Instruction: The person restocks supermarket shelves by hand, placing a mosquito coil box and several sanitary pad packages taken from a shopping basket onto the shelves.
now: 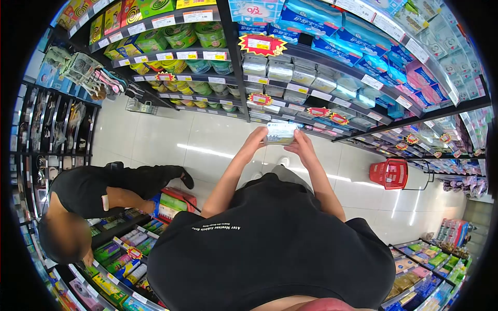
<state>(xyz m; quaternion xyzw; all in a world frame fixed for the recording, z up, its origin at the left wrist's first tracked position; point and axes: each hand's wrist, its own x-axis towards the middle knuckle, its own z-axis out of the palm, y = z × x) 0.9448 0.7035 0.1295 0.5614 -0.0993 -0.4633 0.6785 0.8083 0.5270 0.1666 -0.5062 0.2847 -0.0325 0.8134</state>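
Observation:
My left hand and my right hand grip the two ends of a small silvery-white pack with bluish print. Both thumbs and fingers are closed on its sides. It is held out in front of me, level with the lower shelves. Its print is too small to read. Just beyond it are shelves with silver packs that look similar, and blue packs of sanitary pads lie above them.
A red shopping basket stands on the tiled floor to my right. At left, another person in black bends over a low shelf, beside a second red basket holding goods. Green packages line the shelves ahead left.

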